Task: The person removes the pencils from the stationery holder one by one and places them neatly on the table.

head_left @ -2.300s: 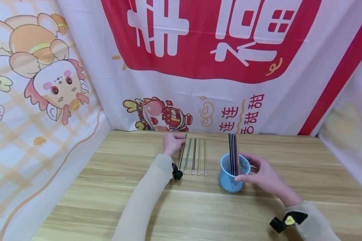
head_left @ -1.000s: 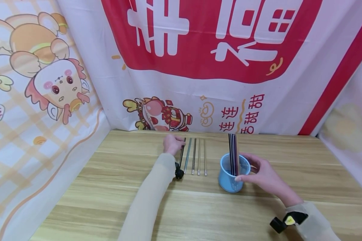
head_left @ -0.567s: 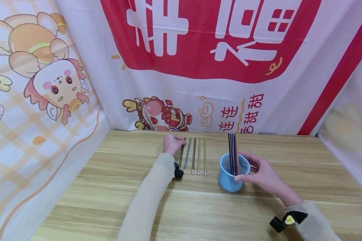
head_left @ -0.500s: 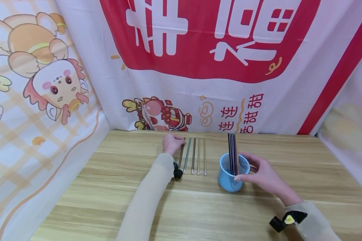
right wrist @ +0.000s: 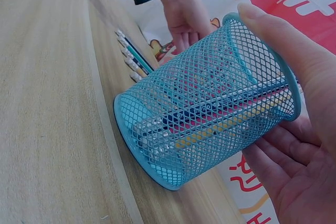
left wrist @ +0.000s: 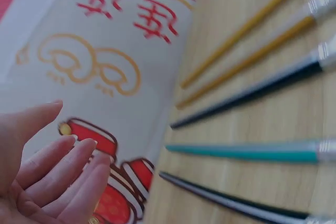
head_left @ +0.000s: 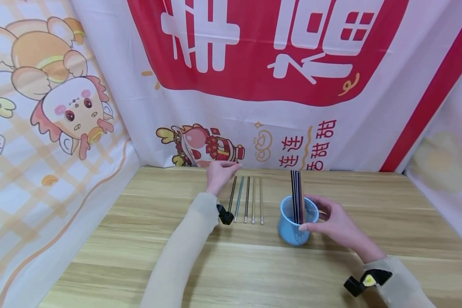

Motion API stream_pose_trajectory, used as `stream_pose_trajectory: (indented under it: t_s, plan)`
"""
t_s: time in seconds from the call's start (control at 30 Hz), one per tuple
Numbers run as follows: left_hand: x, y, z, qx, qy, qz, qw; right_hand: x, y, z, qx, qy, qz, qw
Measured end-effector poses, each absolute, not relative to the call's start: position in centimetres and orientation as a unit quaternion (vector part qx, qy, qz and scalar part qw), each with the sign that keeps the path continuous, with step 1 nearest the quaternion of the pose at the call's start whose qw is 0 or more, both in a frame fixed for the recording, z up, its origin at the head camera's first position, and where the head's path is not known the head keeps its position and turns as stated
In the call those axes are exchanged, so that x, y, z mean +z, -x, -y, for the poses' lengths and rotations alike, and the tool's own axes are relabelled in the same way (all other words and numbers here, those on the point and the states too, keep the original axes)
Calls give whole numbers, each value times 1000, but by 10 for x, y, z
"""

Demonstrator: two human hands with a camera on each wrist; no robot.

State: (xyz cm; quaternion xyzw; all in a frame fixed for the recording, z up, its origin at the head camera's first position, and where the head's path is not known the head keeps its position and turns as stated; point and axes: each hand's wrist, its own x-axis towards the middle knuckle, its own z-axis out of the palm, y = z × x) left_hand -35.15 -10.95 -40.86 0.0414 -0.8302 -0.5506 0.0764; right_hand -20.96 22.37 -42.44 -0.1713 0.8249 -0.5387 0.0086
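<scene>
My left hand (head_left: 218,174) is just above the far ends of a row of pencils, its fingers loosely bent with nothing between them in the left wrist view. Leftmost in that row lies a black pencil (head_left: 232,193), beside a teal pencil (head_left: 239,199). To their right are another black pencil (head_left: 247,199) and two yellowish pencils (head_left: 253,201). My right hand (head_left: 333,221) grips the rim of a light blue mesh pencil cup (head_left: 291,233), thumb on the near side. Several dark and coloured pencils (head_left: 297,192) stand in the cup, leaning together.
A wooden table (head_left: 138,261) carries the cup and pencils. Behind it hangs a white and red printed cloth (head_left: 262,94), close to the pencils' far ends. Another patterned cloth (head_left: 61,171) borders the left side.
My left hand has let go of the leftmost black pencil and moved up and away towards the back cloth. That pencil lies in line with the others. The right hand and cup stay put.
</scene>
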Motion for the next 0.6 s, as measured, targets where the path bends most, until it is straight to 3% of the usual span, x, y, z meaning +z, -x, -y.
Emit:
stream_pose_trajectory:
  t_s: [0.6]
  plan:
    - [-397,299,70,-618,82,782,28,-428,211,-224,-530,162,-832,5]
